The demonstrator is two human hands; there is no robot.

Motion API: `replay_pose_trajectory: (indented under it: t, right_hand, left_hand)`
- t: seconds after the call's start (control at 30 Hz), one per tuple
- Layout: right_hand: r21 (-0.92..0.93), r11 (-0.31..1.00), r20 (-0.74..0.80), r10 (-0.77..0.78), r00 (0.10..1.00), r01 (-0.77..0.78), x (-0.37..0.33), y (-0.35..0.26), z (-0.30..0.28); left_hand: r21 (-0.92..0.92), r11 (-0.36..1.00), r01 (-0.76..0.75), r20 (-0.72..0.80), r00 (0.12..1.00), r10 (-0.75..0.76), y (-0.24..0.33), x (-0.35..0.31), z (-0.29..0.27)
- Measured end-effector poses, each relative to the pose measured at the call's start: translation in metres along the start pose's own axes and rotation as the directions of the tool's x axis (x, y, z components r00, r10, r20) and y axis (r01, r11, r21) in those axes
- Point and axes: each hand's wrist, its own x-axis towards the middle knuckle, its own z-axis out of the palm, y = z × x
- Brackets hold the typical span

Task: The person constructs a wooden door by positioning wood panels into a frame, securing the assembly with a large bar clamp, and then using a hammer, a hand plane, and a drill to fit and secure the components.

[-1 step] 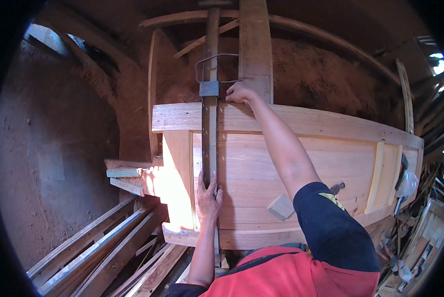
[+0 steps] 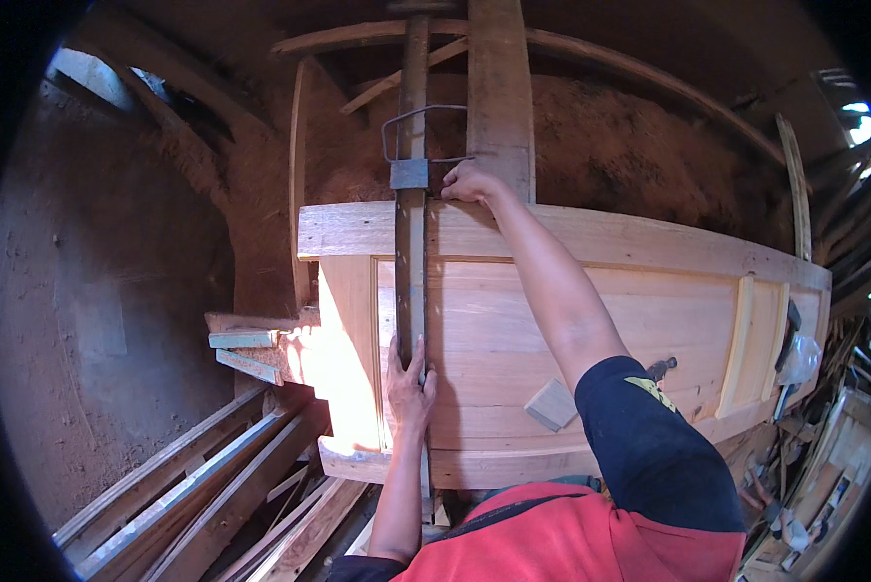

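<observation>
A pale panelled wooden door lies flat before me. Across its left part runs a long metal bar clamp, its blue-grey sliding jaw just beyond the door's far edge. From that jaw loops a bent metal rod. My left hand rests on the bar near the close side, fingers stretched along it and apart. At the far rail, right of the jaw, my right hand is closed with fingertips pinched at the edge; anything between them is hidden.
On the door lie a small wooden block, a dark metal tool head partly behind my sleeve, and a clear plastic bag. A wide upright plank stands beyond the far edge. Long timbers are stacked at lower left.
</observation>
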Motion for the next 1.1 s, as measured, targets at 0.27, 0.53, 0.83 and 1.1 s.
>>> replay_pose_trajectory:
  t: [0.27,0.53,0.83,1.1]
  right_hand:
    - [0.104,0.994,-0.056,0.043,0.998,-0.037,-0.002,0.002,0.002]
    - [0.111,0.994,-0.048,0.016,0.999,-0.011,0.0,0.008,0.0]
    - [0.1,0.995,-0.085,0.029,0.996,-0.02,0.004,0.005,0.008]
    - [0.042,0.997,-0.022,-0.068,0.997,0.069,0.007,0.021,0.003]
  left_hand:
    - [0.039,0.999,-0.024,0.0,1.0,0.024,-0.001,-0.005,0.0]
    - [-0.025,0.999,0.02,0.025,0.999,-0.019,0.0,-0.005,0.0]
    - [-0.032,0.999,-0.029,-0.039,0.999,0.028,0.0,-0.002,-0.001]
    - [-0.077,0.997,0.032,0.038,0.999,-0.029,0.009,-0.002,-0.008]
